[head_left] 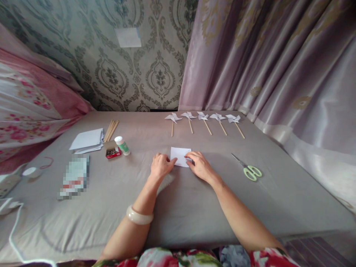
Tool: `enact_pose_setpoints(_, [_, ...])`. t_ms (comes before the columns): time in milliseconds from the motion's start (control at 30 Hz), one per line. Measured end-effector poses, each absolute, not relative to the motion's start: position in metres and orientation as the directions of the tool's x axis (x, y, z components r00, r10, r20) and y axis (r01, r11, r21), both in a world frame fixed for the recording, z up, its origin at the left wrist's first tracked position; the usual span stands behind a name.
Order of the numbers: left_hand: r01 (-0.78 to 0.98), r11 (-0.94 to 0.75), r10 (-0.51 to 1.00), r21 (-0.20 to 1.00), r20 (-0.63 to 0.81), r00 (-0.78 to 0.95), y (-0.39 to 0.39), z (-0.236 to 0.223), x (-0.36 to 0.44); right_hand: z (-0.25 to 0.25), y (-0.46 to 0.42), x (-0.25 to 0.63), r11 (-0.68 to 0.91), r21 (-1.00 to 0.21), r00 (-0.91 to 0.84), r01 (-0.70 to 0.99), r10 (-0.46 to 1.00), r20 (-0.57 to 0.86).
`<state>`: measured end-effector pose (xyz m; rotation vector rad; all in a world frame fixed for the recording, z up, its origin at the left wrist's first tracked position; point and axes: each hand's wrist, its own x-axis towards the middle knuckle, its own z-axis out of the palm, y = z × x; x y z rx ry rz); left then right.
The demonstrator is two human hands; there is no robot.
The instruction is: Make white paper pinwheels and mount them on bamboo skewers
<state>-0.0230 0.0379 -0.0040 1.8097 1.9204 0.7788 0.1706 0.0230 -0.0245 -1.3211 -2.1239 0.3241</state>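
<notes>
Centre sheet (180,152): white paper, smooth and matt
Pinwheels (233,118): matt white paper vanes on bare wooden sticks (240,131)
Stick bundle (111,131): pale wood, unvarnished-looking
Paper stack (87,140): white, smooth, without shine
Small box (114,156): red, card-like, with shiny metal pieces (112,152) inside
Bottle (125,150): smooth plastic under a white plastic cap (118,138)
Scissors (252,173): metal blades, smooth light-green plastic handles
Surface cover (194,207): grey cloth, matt, softly creased
Curtain (236,55): satin-like cloth with a sheen along its folds
Wall covering (158,63): patterned, mostly dull; paper or fabric, hard to tell
Bangle (139,215): hard, polished, glossy
Cord (15,230): smooth white plastic
</notes>
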Motion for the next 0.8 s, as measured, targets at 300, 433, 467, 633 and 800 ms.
enact_pose_setpoints(300, [0.527, 0.054, 0.571, 0.848, 0.406, -0.713, 0.061, 0.017, -0.076, -0.03, 0.027, 0.176, 0.343, -0.612, 0.033, 0.713, 0.855, 0.518])
enact_pose_setpoints(433, [0.465, 0.054, 0.404, 0.883, 0.407, -0.819, 0.065, 0.013, -0.094, -0.035, 0.026, 0.175, 0.384, -0.556, -0.022, 0.738, 0.836, 0.548])
enact_pose_setpoints(467, [0.461, 0.066, 0.37, 0.885, 0.407, -0.835, 0.066, 0.013, -0.098, -0.036, 0.026, 0.175, 0.399, -0.54, -0.045, 0.741, 0.832, 0.552])
enact_pose_setpoints(633, [0.436, 0.193, 0.298, 0.879, 0.371, -0.879, 0.065, 0.012, -0.111, -0.04, 0.026, 0.174, 0.43, -0.502, -0.073, 0.75, 0.808, 0.584])
enact_pose_setpoints(800, [0.475, 0.338, 0.407, 0.813, 0.328, -0.852, 0.069, 0.006, -0.117, -0.042, 0.027, 0.175, 0.427, -0.486, -0.064, 0.763, 0.798, 0.6])
